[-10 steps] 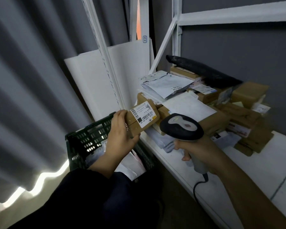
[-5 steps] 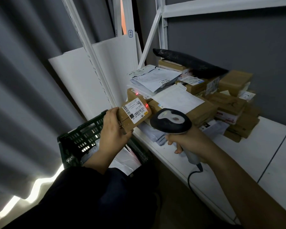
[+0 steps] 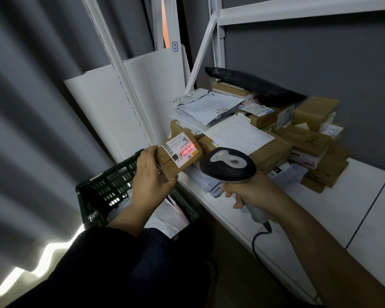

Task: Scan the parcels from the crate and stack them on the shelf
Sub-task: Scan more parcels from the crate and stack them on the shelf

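My left hand [image 3: 150,174] grips a small brown cardboard parcel [image 3: 168,166] with a white barcode label facing up. A red scan line glows across that label. My right hand [image 3: 249,192] holds a black and grey barcode scanner [image 3: 228,163], its head pointed at the parcel from the right. Below my left arm sits the dark green crate [image 3: 102,192] with white mailers inside. On the white shelf [image 3: 320,218] lies a pile of brown boxes [image 3: 309,143], grey and white mailers [image 3: 209,106] and a black bag [image 3: 253,84].
White shelf uprights [image 3: 118,70] and a diagonal brace [image 3: 200,52] frame the pile. A white panel [image 3: 102,103] leans behind the crate. Grey curtain folds fill the left. The scanner's cable [image 3: 257,241] hangs over the shelf's front edge.
The red scan light has moved from the parcel's far edge onto the middle of its barcode label. Both hands stay close together, and the view has shifted slightly.
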